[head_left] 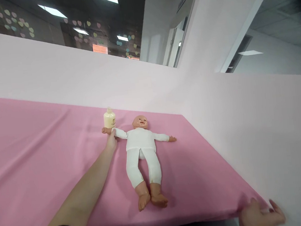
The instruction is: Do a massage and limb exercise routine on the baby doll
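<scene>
one doll [141,153], one bottle [109,119], left hand [111,141] touching its sleeve.

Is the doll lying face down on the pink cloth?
No, the doll lies on its back on the pink cloth, its face turned up and its arms spread, with the left hand at its arm.
</scene>
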Demonstrator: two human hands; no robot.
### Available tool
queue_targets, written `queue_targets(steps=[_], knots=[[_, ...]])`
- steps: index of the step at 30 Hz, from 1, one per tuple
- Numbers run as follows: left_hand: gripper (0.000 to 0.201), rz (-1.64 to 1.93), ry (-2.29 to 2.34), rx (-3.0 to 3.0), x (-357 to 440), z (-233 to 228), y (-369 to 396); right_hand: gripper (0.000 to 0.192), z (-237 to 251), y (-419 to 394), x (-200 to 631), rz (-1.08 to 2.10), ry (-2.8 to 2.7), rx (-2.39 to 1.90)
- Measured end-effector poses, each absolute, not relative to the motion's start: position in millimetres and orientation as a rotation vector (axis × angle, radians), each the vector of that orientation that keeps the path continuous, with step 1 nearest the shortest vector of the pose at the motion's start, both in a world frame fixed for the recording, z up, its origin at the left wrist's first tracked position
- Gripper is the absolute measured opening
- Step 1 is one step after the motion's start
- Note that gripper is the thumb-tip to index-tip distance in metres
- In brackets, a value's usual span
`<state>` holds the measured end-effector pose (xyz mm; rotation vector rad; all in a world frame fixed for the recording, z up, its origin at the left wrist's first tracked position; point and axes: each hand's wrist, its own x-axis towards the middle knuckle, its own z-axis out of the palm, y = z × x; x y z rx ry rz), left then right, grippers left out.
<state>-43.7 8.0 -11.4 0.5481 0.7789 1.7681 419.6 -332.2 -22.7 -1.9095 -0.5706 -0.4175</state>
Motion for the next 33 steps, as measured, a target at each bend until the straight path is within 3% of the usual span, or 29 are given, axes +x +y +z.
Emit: queue_targets(steps=[3, 6, 10, 13, 15, 24, 28, 33], knots=[[0.031, 1.763, 0.785, 0.702, -40, -13, 6, 0.058, -9, -312, 387, -0.139, -0.73, -1.799], [0.033, 1.756, 0.793, 0.726, -38, -14, 5, 0.054, 4, -293, 335, 0.399, -1.086, -1.685], [0.031, 1.716, 0.791, 0.713, -38, -16, 6, 0.072, 15, -278, 265, 1.191, -1.022, -1.423], [0.031, 1.646, 0.84, 0.727, -38, -17, 4, 0.085, 26, -275, 233, 1.602, -0.769, -1.136], [0.031, 1.611, 0.876, 0.745, -37, -18, 4, 0.083, 31, -271, 225, 1.744, -0.648, -0.98], [0.039, 1.694, 0.95, 1.206, -23, -23, 2, 0.041, 29, -255, 218, 2.247, -0.463, -0.677], [0.044, 1.631, 1.009, 1.434, -19, -20, -4, 0.024, 23, -255, 198, 2.275, -0.505, -0.746], [0.052, 1.581, 1.009, 1.619, -17, -14, -11, 0.025, 4, -253, 191, 2.207, -0.689, -0.778]])
